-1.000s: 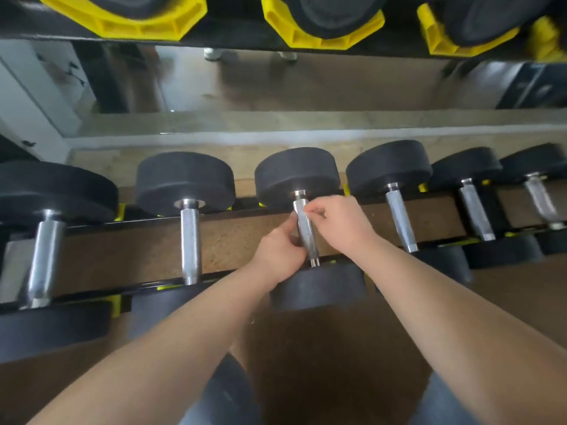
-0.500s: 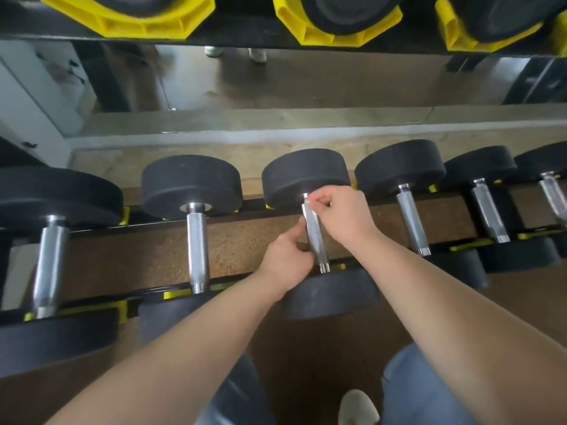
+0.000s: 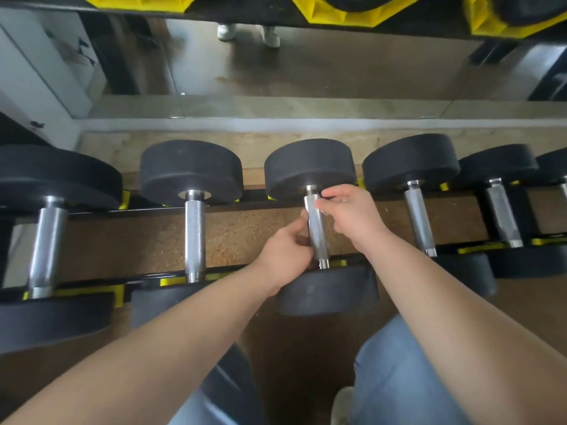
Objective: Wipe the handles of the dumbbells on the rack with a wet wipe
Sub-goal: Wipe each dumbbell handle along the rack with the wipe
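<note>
gripping the middle handle, wipe unseen

my left hand (image 3: 288, 253) curls round the lower part of the knurled dumbbell handle (image 3: 317, 231) lying on the rack (image 3: 147, 279). my right hand (image 3: 346, 216) pinches its top end. i can't make out a wet wipe. i'd judge this handle is mid-wipe. whether the neighbouring handles (image 3: 194, 237) are done, i can't tell.

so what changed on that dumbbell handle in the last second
The right hand slid up the handle toward the far weight, and its fingers now curl more loosely round the top end. The left hand kept its hold on the lower part of the handle, thumb pointing up along it. The dumbbell lies in the same slot on the rack. No wipe can be made out.
</note>
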A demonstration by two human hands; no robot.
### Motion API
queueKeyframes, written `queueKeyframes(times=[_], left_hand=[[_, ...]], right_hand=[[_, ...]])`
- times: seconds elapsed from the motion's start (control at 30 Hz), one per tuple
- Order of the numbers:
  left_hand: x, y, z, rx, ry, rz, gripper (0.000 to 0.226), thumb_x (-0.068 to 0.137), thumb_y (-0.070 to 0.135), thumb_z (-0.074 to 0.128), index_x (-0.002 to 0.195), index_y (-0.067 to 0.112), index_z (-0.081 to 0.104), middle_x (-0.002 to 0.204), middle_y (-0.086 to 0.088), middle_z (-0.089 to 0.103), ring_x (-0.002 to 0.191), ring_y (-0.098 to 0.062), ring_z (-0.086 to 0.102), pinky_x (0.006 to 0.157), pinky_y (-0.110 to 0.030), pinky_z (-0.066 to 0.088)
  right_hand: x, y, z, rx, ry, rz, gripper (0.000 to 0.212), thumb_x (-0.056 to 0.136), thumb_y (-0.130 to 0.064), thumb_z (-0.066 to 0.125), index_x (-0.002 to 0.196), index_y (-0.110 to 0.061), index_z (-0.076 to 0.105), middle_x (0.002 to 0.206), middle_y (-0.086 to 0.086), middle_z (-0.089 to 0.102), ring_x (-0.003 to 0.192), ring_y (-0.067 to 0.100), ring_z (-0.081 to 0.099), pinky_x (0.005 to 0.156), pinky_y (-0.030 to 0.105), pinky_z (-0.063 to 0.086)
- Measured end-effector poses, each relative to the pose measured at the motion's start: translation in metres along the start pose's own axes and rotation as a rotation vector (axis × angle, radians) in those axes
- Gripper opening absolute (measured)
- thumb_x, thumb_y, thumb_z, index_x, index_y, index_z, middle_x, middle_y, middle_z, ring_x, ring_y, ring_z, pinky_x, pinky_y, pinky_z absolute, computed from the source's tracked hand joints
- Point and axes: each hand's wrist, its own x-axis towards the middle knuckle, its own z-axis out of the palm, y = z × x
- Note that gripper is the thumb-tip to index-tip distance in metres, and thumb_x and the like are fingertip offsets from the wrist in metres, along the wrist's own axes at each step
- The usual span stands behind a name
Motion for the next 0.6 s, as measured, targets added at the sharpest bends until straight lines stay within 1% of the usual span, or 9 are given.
queueKeyframes(times=[0.07,0.1,0.17,0.23,0.33,0.4,0.47,0.53,0.6], left_hand=[[0.000,0.000,0.000,0.005,0.006,0.004,0.083,0.085,0.001,0.057,0.153,0.046,0.040,0.104,0.001,0.077,0.101,-0.022,0.074,0.097,-0.045,0.058],[0.000,0.000,0.001,0.009,0.009,0.006,0.082,0.087,0.000,0.056,0.152,0.046,0.041,0.104,0.000,0.077,0.101,-0.023,0.074,0.096,-0.046,0.059],[-0.001,0.001,0.001,0.003,0.024,-0.002,0.080,0.089,-0.004,0.054,0.151,0.046,0.042,0.104,-0.001,0.077,0.100,-0.024,0.074,0.095,-0.046,0.059],[-0.003,0.003,0.001,-0.015,0.029,-0.009,0.079,0.092,-0.006,0.053,0.153,0.043,0.041,0.104,0.000,0.076,0.101,-0.025,0.074,0.096,-0.045,0.059],[-0.004,0.005,0.002,-0.018,0.021,-0.015,0.080,0.093,-0.006,0.054,0.156,0.041,0.036,0.107,0.002,0.076,0.100,-0.022,0.075,0.096,-0.042,0.059],[-0.004,0.005,0.003,-0.014,0.019,-0.015,0.080,0.094,-0.006,0.054,0.156,0.041,0.036,0.108,0.002,0.075,0.100,-0.021,0.074,0.095,-0.041,0.060],[-0.004,0.007,0.003,-0.028,0.031,-0.010,0.078,0.094,-0.007,0.052,0.156,0.039,0.039,0.109,-0.002,0.073,0.101,-0.022,0.073,0.094,-0.038,0.060],[-0.005,0.010,0.003,-0.055,0.025,-0.011,0.078,0.095,-0.010,0.050,0.156,0.037,0.038,0.107,-0.004,0.072,0.099,-0.021,0.073,0.086,-0.031,0.062],[-0.006,0.014,0.004,-0.096,0.012,-0.019,0.076,0.096,-0.012,0.049,0.156,0.033,0.038,0.098,-0.004,0.071,0.094,-0.021,0.071,0.078,-0.026,0.063]], right_hand=[[0.001,0.001,0.000,-0.074,-0.004,-0.039,0.013,0.084,-0.026,0.079,0.082,-0.033,0.069,0.085,-0.008,0.071,0.080,0.013,0.067,0.069,0.032,0.052],[-0.002,0.002,-0.004,-0.145,-0.023,-0.043,0.012,0.085,-0.029,0.078,0.080,-0.034,0.069,0.084,-0.011,0.070,0.079,0.011,0.065,0.071,0.032,0.053],[-0.013,0.009,-0.013,-0.265,-0.098,-0.043,0.011,0.086,-0.031,0.078,0.080,-0.033,0.069,0.080,-0.014,0.066,0.073,0.007,0.060,0.069,0.029,0.049],[-0.025,0.013,-0.024,-0.352,-0.211,-0.029,0.011,0.087,-0.029,0.078,0.079,-0.029,0.071,0.075,-0.014,0.064,0.067,0.005,0.057,0.062,0.026,0.046],[-0.033,0.017,-0.034,-0.432,-0.347,-0.014,0.011,0.086,-0.025,0.079,0.077,-0.027,0.073,0.077,-0.012,0.067,0.069,0.005,0.060,0.061,0.023,0.045],[-0.030,0.019,-0.032,-0.345,-0.314,-0.014,0.011,0.086,-0.021,0.079,0.077,-0.026,0.074,0.072,-0.015,0.067,0.065,0.005,0.058,0.059,0.024,0.045],[-0.017,0.019,-0.025,-0.144,-0.174,-0.002,0.009,0.089,-0.020,0.075,0.082,-0.026,0.076,0.074,-0.015,0.067,0.065,0.008,0.058,0.059,0.025,0.047],[-0.002,0.016,-0.016,-0.118,-0.052,-0.066,0.012,0.093,-0.022,0.071,0.088,-0.031,0.076,0.084,-0.014,0.070,0.072,0.010,0.062,0.066,0.030,0.052],[0.007,0.016,-0.010,-0.190,-0.016,-0.110,0.012,0.095,-0.024,0.069,0.099,-0.032,0.077,0.097,-0.011,0.073,0.087,0.014,0.068,0.082,0.036,0.058]])
